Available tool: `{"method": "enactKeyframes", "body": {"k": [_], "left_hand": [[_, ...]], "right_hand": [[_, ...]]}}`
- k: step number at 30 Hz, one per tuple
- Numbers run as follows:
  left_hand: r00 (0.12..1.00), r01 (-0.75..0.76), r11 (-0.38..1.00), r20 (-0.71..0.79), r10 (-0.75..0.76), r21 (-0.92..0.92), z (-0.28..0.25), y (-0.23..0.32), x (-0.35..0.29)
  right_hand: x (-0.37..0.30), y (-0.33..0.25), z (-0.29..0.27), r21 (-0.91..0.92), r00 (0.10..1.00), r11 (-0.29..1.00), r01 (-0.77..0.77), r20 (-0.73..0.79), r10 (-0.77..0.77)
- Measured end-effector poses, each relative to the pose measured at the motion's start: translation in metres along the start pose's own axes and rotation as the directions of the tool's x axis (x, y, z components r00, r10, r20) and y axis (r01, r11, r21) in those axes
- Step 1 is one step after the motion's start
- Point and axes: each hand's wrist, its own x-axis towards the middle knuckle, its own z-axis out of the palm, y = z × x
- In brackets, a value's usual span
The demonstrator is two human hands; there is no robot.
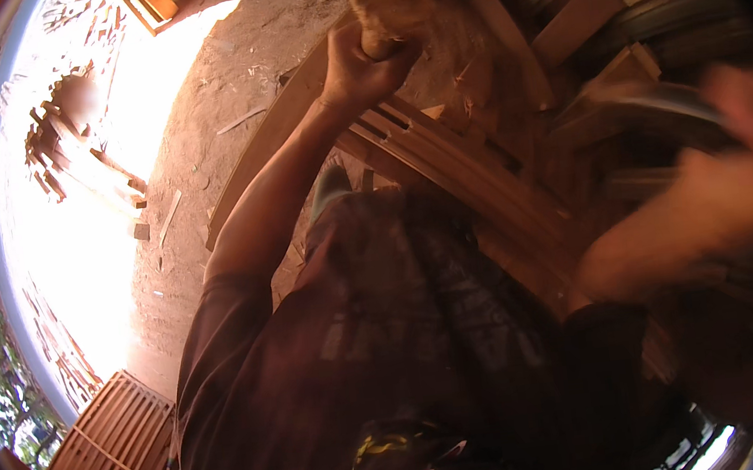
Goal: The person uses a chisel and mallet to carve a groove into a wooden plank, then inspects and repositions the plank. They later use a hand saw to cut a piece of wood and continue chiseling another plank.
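At the top middle, my left hand (366, 71) is closed around the handle of a wooden mallet (391, 2). The mallet's rounded, worn head rises above my fist. Below that hand, a long wooden beam (470, 165) with slots cut along it runs diagonally down to the right, and a wide plank (254, 161) slants off to the left. Far to the right, my right hand (745, 118) is smeared by motion. A blurred, greyish long thing (670, 103) lies beside it; whether the hand grips it cannot be made out.
Offcuts and boards (579, 21) lean in a heap at the upper right. Wood scraps (170, 218) lie on the dirt floor (200, 130) at left, beside a glaring sunlit patch with a wood pile (50, 145). A slatted wooden panel (111, 456) stands at the lower left.
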Motion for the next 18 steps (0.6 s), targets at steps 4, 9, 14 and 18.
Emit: {"method": "enactKeyframes", "body": {"k": [4, 9, 14, 18], "left_hand": [[1.0, 0.024, 0.999, 0.019, -0.023, -0.049, 0.007, -0.004, -0.007], [0.996, 0.083, 0.996, 0.03, -0.083, 0.03, 0.002, 0.0, -0.011], [0.997, 0.069, 0.997, 0.025, -0.07, 0.031, -0.003, 0.009, -0.014], [0.984, 0.161, 0.987, 0.071, -0.163, 0.032, 0.011, 0.007, 0.008]], "right_hand": [[-0.078, 0.004, 0.047, -0.4, 0.612, 0.907, 0.132, 0.753, 0.242], [-0.039, 0.004, 0.014, -0.38, 0.653, 0.922, -0.072, 0.681, 0.331], [-0.022, -0.042, 0.028, -0.02, 0.876, 0.941, -0.337, 0.36, 0.321], [-0.085, 0.012, 0.063, -0.249, 0.583, 0.946, 0.209, 0.808, 0.084]]}}
